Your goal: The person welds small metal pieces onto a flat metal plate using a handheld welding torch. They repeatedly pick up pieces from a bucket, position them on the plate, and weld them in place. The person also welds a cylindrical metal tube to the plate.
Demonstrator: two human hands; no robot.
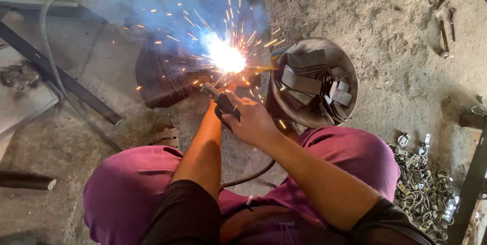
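Note:
My right hand (253,120) is closed around the black handle of a welding electrode holder (223,104). The holder's metal head points up toward a bright white arc (227,57) that throws orange sparks and bluish smoke. The arc burns on a dark metal workpiece (162,77) lying on the ground. My left arm reaches alongside; my left hand (229,89) lies just under the arc by the holder's head, mostly hidden, so its grip is unclear. A black cable (248,176) runs back from the holder between my knees.
A round metal bowl (350,72) of flat bent steel strips sits right of the arc. Several small metal clamps (421,189) are piled at lower right. A dark steel bar (66,77), a grey hose (48,47) and a sandalled foot (165,134) are left.

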